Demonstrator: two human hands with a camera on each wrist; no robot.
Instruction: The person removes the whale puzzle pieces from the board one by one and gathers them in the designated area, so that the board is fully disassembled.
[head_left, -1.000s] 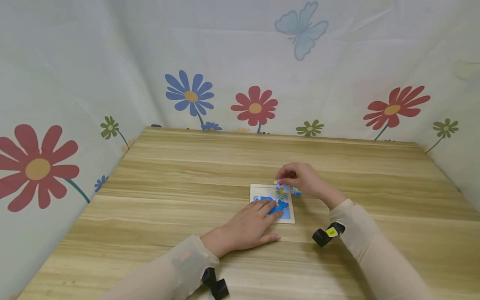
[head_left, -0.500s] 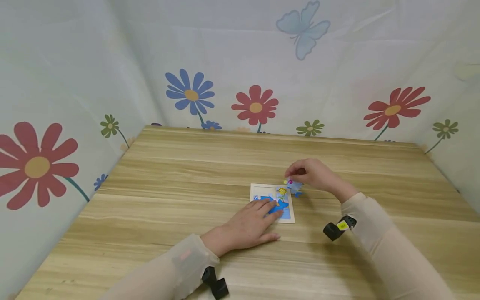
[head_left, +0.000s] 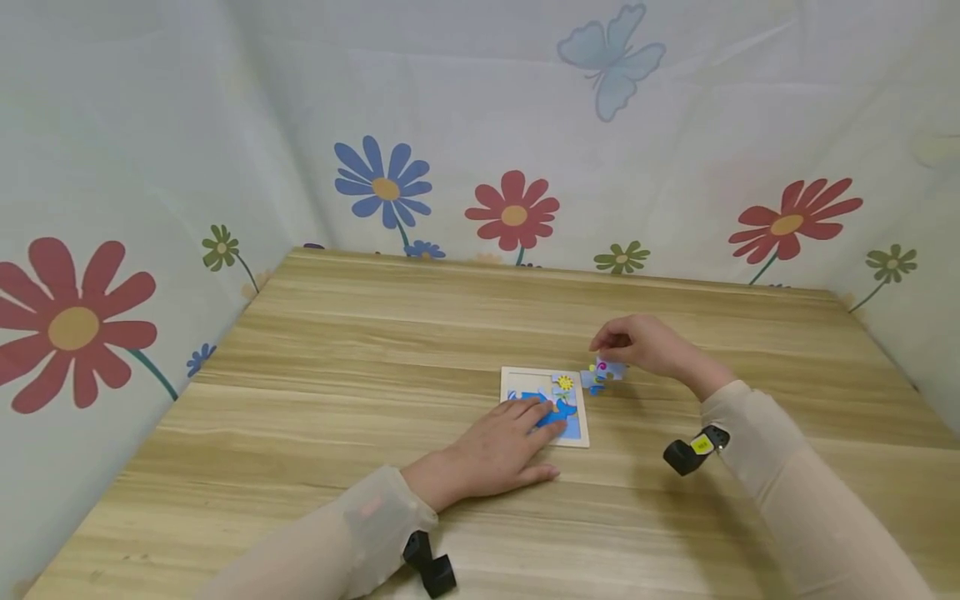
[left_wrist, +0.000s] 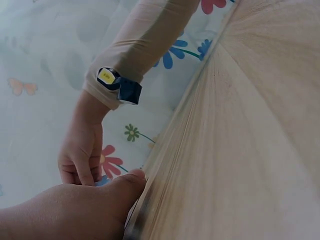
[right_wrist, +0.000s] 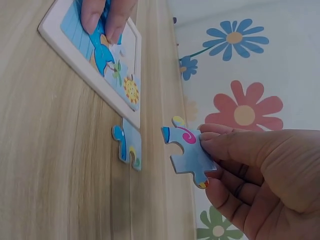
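My left hand (head_left: 495, 450) lies with its fingers spread over the lower left of a wooden puzzle tray (head_left: 510, 375), fingertips on the blue whale picture. Fitted pieces show a whale tail (right_wrist: 102, 57) and a yellow sun (right_wrist: 131, 90); part of the picture is hidden under the hand. To the right of the tray, my right hand (head_left: 648, 343) pinches a light blue puzzle piece (right_wrist: 187, 150) with a pink swirl between thumb and fingers, above the table. A second puzzle piece (right_wrist: 129, 145), pale and darker blue, lies at the tray's right edge.
The wood-grain table (head_left: 360, 333) reaches back to a white cloth backdrop (head_left: 465, 100) printed with flowers and a butterfly. Each wrist wears a small black camera, such as the right wrist camera (head_left: 697, 450).
My right hand has moved right, away from the tray, carrying the swirl piece. The sun piece and the loose piece beside the tray show more fully now. My left hand has stayed in place.
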